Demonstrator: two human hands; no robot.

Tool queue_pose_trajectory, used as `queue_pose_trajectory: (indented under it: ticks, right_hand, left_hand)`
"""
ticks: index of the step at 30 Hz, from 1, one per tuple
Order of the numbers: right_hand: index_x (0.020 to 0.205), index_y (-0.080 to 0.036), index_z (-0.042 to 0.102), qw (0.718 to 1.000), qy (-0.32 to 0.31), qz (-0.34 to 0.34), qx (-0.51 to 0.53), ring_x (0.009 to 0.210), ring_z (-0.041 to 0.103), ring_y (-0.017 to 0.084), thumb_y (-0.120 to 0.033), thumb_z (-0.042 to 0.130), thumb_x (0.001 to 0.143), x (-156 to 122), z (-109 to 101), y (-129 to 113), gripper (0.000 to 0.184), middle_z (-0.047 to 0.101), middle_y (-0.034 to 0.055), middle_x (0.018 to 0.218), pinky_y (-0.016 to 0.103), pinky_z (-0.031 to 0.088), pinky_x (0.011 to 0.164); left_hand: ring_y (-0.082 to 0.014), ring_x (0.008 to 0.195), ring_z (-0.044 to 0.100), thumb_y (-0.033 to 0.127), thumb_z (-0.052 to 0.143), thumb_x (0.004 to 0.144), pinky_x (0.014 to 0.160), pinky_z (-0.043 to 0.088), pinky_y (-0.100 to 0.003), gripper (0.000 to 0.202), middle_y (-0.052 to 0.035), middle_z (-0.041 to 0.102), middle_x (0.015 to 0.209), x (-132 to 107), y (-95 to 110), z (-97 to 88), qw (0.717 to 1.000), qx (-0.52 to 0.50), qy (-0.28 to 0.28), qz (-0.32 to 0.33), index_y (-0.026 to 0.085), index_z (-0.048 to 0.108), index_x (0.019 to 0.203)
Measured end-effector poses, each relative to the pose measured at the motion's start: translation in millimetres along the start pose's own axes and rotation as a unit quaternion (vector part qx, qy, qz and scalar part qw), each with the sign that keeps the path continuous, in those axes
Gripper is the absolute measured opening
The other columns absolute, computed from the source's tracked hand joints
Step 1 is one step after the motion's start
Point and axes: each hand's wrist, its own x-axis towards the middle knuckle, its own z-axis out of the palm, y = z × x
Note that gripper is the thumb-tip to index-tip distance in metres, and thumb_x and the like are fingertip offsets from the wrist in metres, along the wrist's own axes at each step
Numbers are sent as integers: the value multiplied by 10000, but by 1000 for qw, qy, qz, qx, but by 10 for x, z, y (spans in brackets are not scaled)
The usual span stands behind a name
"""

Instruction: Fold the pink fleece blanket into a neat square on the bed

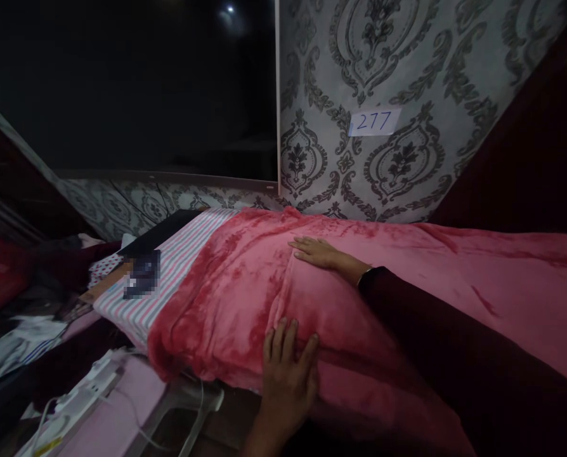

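A pink-red plush blanket point(245, 279) lies spread over a long raised surface, with a fold running between my hands. My left hand point(288, 368) rests on its near edge, fingers stretched out and pressed on the pile. Farther back, my right hand point(318, 252) lies flat on the blanket with fingers extended, its dark sleeve crossing from the right. Neither hand grips the fabric. A striped cloth point(179, 266) shows from under the blanket's left end, and a dark blurred object point(143, 274) sits on it.
A large dark screen point(136, 89) hangs on the patterned wall behind, near a paper label point(375, 120) reading 277. At lower left are a white power strip point(86, 393) with cables, a plastic stool point(188, 406) and piled clothes point(31, 343).
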Motion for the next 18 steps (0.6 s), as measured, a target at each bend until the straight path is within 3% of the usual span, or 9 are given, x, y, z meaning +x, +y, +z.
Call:
queue_pose_trajectory:
  ticks: [5, 12, 15, 18]
  right_hand:
    - [1658, -339, 306, 1000, 13, 4, -8, 1589, 161, 288, -589, 241, 1077, 15, 58, 20, 636, 195, 33, 1724, 567, 163, 1265]
    - [1685, -283, 209, 999, -3, 47, -25, 1600, 88, 279, -501, 249, 1088, -118, -164, -235, 637, 107, 55, 1737, 621, 86, 1264]
    - [1691, -280, 175, 998, 37, 43, -33, 1601, 54, 295, -517, 239, 1090, -325, -184, -362, 649, 75, 63, 1737, 638, 92, 1255]
    - [1678, -303, 236, 997, 54, -6, -47, 1595, 81, 330, -570, 248, 1085, -714, -74, -433, 651, 101, 67, 1732, 667, 138, 1236]
  left_hand:
    - [-309, 1456, 440, 207, 640, 878, 1199, 326, -514, 446, -114, 565, 1495, 7, 6, 1, 1000, -7, -3, -1, 287, 690, 1314]
    - [-327, 1457, 434, 206, 624, 897, 1177, 360, -542, 428, -140, 556, 1488, 42, 10, -16, 1000, 10, -9, 10, 276, 694, 1314]
    - [-337, 1463, 422, 206, 622, 906, 1168, 375, -552, 443, -153, 539, 1500, 43, 1, -13, 999, 23, -9, 20, 260, 678, 1342]
    - [-336, 1467, 418, 215, 628, 912, 1162, 387, -552, 452, -147, 541, 1500, 44, -22, -24, 999, 30, -6, 26, 261, 664, 1361]
